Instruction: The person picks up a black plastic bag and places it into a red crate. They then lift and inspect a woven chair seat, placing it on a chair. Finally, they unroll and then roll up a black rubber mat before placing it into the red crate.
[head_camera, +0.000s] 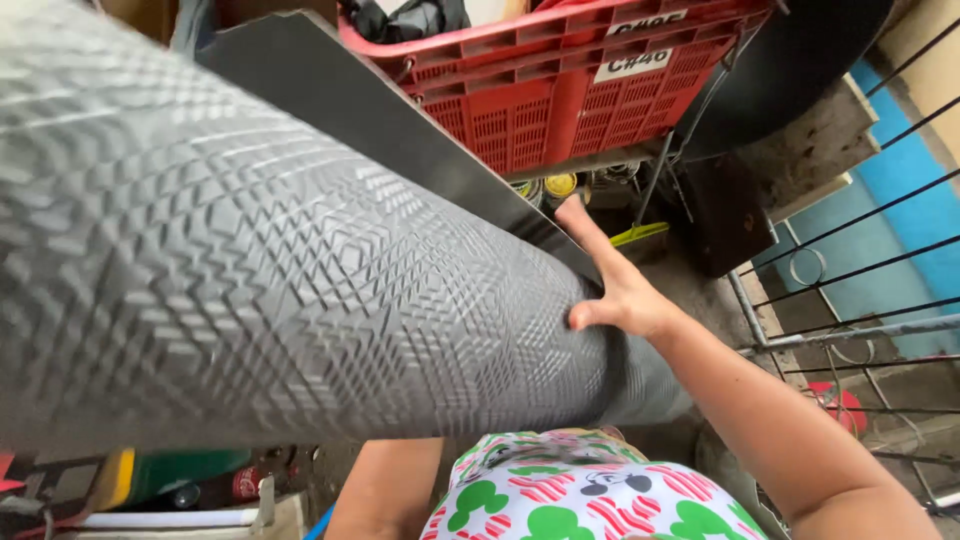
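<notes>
Rubber mat (250, 270), grey w/ embossed geometric pattern, curves in a big roll across the view, right up close. Right hand (622, 295) is pressed flat on its far edge; fingers (585, 225) stretched forward along the mat & a dark flat sheet (390, 120) just behind it, thumb tucked against the mat. Left forearm shows under the roll; left hand hidden, can't tell its state. Beyond the fingertips: red plastic crate (590, 90) on a stand, cans (560, 184) beneath it. Right of the fingers: metal railing (850, 330), blue wall behind.
</notes>
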